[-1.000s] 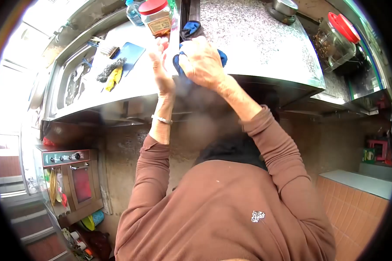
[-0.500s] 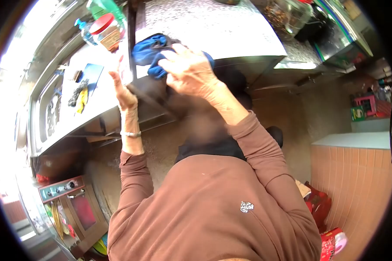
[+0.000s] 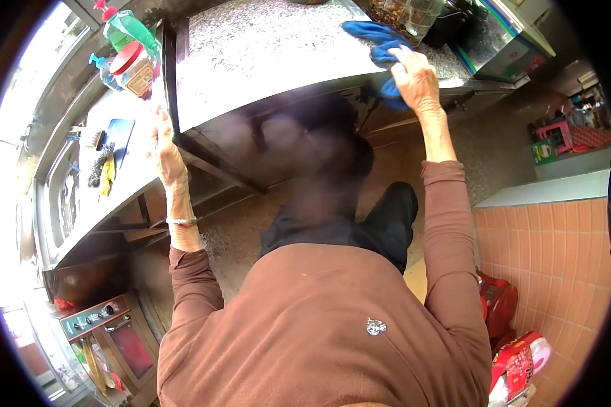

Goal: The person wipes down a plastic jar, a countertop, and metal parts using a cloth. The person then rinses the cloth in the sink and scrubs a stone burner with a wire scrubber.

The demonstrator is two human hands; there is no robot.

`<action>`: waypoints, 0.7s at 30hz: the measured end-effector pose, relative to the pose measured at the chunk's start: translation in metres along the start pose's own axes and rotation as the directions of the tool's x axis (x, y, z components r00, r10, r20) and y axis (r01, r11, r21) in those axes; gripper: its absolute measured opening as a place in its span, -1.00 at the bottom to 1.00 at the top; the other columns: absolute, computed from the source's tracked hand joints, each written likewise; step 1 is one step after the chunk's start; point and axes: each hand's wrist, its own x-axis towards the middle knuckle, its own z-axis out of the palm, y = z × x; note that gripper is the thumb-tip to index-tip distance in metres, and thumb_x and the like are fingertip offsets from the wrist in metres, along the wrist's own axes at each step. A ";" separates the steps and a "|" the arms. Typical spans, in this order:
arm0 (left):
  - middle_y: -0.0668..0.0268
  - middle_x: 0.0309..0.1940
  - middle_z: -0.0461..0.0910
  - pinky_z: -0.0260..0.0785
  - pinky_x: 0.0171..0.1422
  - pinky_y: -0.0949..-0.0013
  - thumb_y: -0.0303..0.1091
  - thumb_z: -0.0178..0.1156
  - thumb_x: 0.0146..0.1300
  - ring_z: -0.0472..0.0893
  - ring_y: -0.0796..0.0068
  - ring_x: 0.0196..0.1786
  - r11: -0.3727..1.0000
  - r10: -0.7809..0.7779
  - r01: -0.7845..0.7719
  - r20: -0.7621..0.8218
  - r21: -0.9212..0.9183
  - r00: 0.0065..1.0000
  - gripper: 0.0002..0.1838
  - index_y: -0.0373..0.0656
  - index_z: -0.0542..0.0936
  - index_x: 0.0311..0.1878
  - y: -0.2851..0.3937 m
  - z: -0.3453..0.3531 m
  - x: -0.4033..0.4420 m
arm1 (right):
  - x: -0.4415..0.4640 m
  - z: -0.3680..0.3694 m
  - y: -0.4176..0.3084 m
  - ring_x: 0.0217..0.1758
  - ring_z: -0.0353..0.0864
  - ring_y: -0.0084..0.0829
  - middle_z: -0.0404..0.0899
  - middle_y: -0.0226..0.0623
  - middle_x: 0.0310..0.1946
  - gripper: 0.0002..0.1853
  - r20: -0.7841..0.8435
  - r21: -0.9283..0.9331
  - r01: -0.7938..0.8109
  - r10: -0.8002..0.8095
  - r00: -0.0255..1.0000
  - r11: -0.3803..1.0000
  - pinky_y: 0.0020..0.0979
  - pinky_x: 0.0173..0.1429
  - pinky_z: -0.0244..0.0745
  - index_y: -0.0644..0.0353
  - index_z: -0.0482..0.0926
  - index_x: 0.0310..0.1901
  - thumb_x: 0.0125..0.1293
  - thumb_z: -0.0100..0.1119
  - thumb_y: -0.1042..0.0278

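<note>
Under my right hand (image 3: 417, 83) is a bunched blue cloth (image 3: 380, 42), gripped at the right end of the speckled countertop (image 3: 251, 51). Part of the cloth hangs over the front edge; the rest lies on the stone. My left hand (image 3: 168, 154) is at the dark left edge of this counter, fingers stretched upward and holding nothing. Whether it presses on the edge I cannot tell. Beyond its fingertips stands a red-lidded jar (image 3: 134, 71).
Behind the jar are a green pump bottle (image 3: 127, 30) and a blue-topped bottle (image 3: 105, 73). A brush (image 3: 88, 138), a blue board (image 3: 119, 142) and a yellow item (image 3: 107, 178) lie on the left ledge. A clear container (image 3: 414, 17) and glass-sided box (image 3: 502, 44) stand right.
My right hand has swept the blue cloth from the counter's left end to its right end. The left hand stays by the left edge, its fingers still extended.
</note>
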 end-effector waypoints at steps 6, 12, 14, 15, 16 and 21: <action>0.11 0.17 0.62 0.32 0.39 0.27 -0.42 0.10 0.44 0.57 0.26 0.23 0.998 -0.010 0.012 -0.027 0.063 1.000 -0.66 -0.36 0.60 0.19 0.004 0.003 0.000 | 0.001 -0.011 -0.064 -0.15 0.54 -0.03 0.59 -0.16 -0.40 -0.84 -0.142 -0.274 -0.041 0.002 0.990 0.961 -0.06 -0.25 0.56 0.19 0.57 -0.38 0.19 0.16 0.28; 0.06 0.31 0.51 0.20 0.50 0.29 -0.47 0.06 0.44 0.47 0.25 0.37 0.990 -0.132 0.131 -0.018 -0.052 0.991 -0.61 -0.41 0.52 0.27 0.015 0.005 -0.007 | 0.041 -0.021 -0.177 0.12 0.51 0.05 0.64 -0.08 -0.01 -0.64 -0.267 0.259 0.294 -0.225 0.937 0.920 -0.13 0.20 0.49 0.26 0.62 0.00 0.16 0.23 0.35; 0.03 0.27 0.54 0.20 0.50 0.25 -0.47 0.04 0.40 0.47 0.22 0.36 0.989 -0.144 0.144 -0.008 0.029 0.990 -0.60 -0.40 0.55 0.25 0.019 0.002 -0.008 | 0.059 -0.016 -0.217 0.42 0.26 0.24 0.34 -0.05 0.40 -0.31 0.069 0.282 0.378 -0.411 0.909 0.882 0.27 0.46 0.10 0.07 0.49 0.28 0.20 0.30 -0.15; 0.03 0.29 0.53 0.17 0.51 0.25 -0.49 0.06 0.39 0.45 0.21 0.38 0.982 -0.185 0.185 0.005 0.027 0.983 -0.59 -0.40 0.53 0.27 0.021 0.000 -0.009 | 0.056 0.005 -0.221 0.49 0.12 0.27 0.23 -0.09 0.47 -0.22 0.193 0.334 0.371 -0.448 0.873 0.867 0.35 0.48 -0.01 0.01 0.43 0.36 0.19 0.25 -0.28; 0.04 0.31 0.51 0.14 0.53 0.25 -0.52 0.07 0.37 0.44 0.21 0.40 0.975 -0.222 0.222 0.020 0.023 0.975 -0.58 -0.40 0.52 0.28 0.024 -0.001 -0.010 | 0.055 0.028 -0.224 0.57 -0.01 0.29 0.13 -0.13 0.54 -0.13 0.308 0.380 0.358 -0.482 0.820 0.853 0.43 0.49 -0.13 -0.06 0.36 0.43 0.19 0.20 -0.41; -0.07 0.37 0.42 0.14 0.50 0.22 -0.59 0.00 0.27 0.35 0.16 0.47 0.990 -0.124 0.117 0.086 0.084 0.989 -0.57 -0.38 0.59 0.19 0.032 0.000 -0.008 | 0.112 0.071 -0.237 0.62 -0.17 0.29 0.08 -0.17 0.57 -0.08 0.414 0.392 0.401 -0.548 0.727 0.828 0.50 0.49 -0.24 -0.16 0.40 0.42 0.16 0.01 -0.62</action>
